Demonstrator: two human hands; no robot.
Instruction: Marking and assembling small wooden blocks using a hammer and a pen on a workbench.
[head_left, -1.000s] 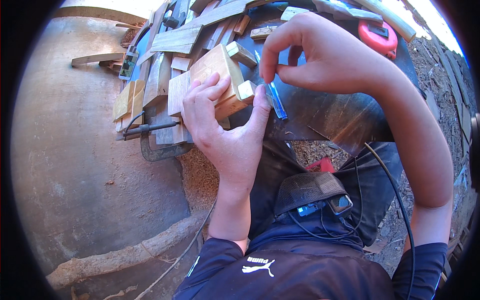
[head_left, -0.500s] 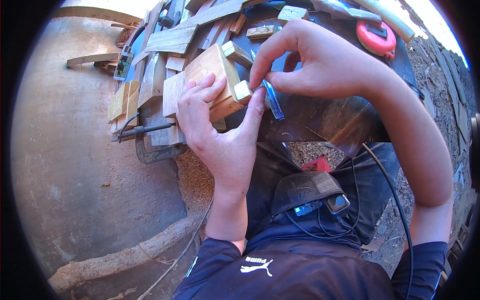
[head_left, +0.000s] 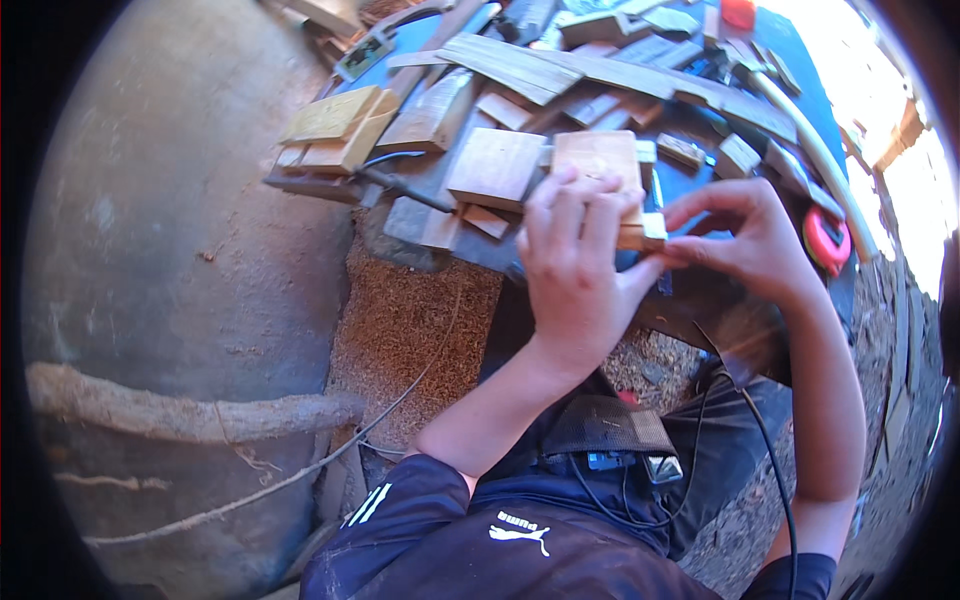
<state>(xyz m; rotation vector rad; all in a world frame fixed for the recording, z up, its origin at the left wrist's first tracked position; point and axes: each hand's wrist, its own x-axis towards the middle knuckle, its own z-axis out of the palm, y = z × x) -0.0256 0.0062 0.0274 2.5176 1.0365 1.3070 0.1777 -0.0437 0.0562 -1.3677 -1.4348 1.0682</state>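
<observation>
My left hand (head_left: 575, 245) is closed over a squared wooden block (head_left: 597, 150), its fingers across the face and its thumb along the near edge. Two short square pegs stick out of the block's right side, and the nearer peg (head_left: 653, 227) shows a pale end. At that end my right hand (head_left: 740, 240) pinches with thumb and forefinger, close to the left thumb. A slim blue strip (head_left: 665, 280) shows above and below these fingertips. Whether they hold the strip or the peg is hidden.
Wood offcuts and a long board (head_left: 620, 75) crowd the bench. A C-clamp (head_left: 410, 190) grips its left edge. A red tape measure (head_left: 827, 240) and a pale pole (head_left: 820, 155) lie on the right. Sawdust (head_left: 410, 330) covers the ground below; a cable (head_left: 770, 440) runs beside my right arm.
The view has shifted and turned, so the block, both hands and the bench appear farther right and lower. The left hand still holds the block, and the right fingertips remain by the nearer peg.
</observation>
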